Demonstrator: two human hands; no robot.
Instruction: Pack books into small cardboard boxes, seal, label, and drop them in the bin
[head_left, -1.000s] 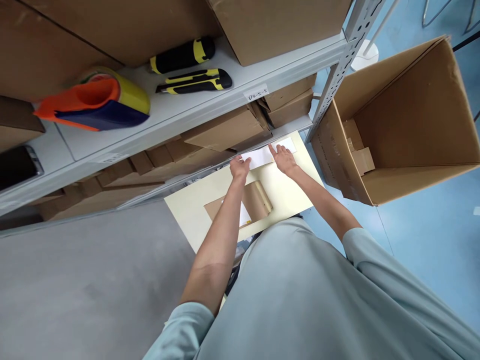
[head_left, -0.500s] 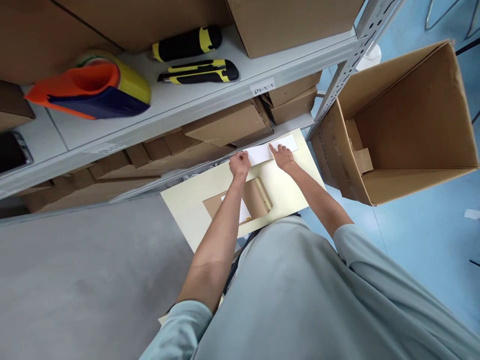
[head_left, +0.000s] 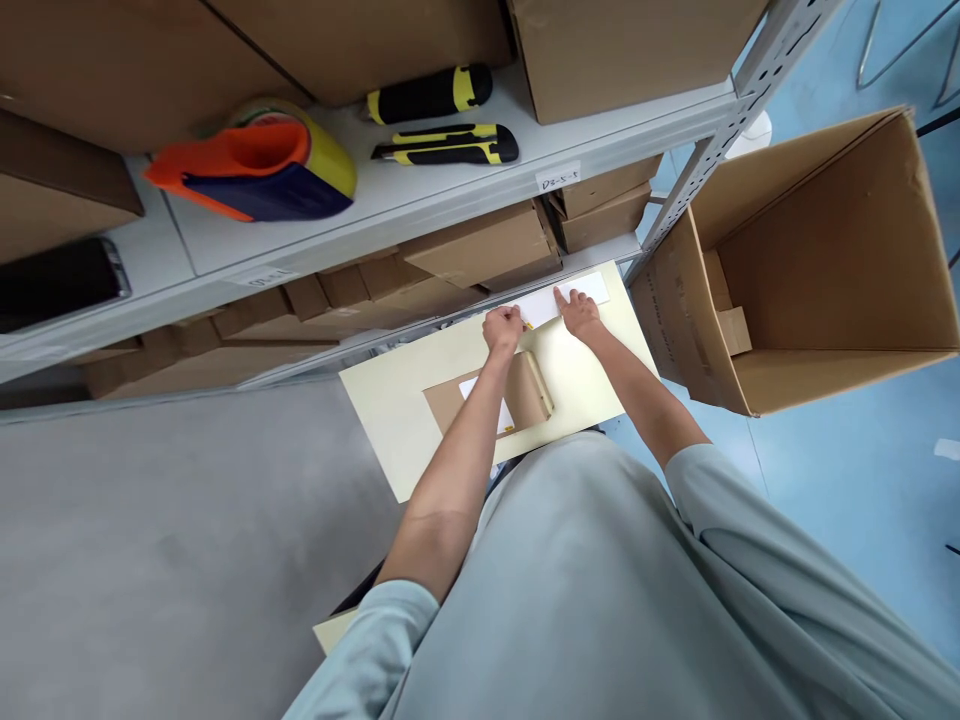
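A long white paper strip (head_left: 595, 288) lies along the far edge of a cream-coloured board (head_left: 390, 400). My left hand (head_left: 503, 328) is closed in a pinch at the strip's left end, where a small yellow mark shows. Stretched fingers of my right hand (head_left: 577, 314) press on the strip farther right. Nearer my body, a flat brown piece (head_left: 446, 402) that looks like cardboard rests on the board. A white label (head_left: 505, 418) with a yellow corner is on it, partly hidden by my left forearm. A pale raised bar (head_left: 541, 384) borders its right side.
On the shelf (head_left: 300, 250) ahead are an orange and blue tape dispenser (head_left: 255, 170), a yellow and black utility knife (head_left: 454, 145), another black and yellow handle (head_left: 427, 95) and a phone (head_left: 67, 280). A large uncovered cardboard box (head_left: 832, 260) stands at the right.
The view has shifted, so the shelf and board appear farther right. My left hand still pinches the strip's end, with the yellow mark showing more clearly. My right hand stays on the strip.
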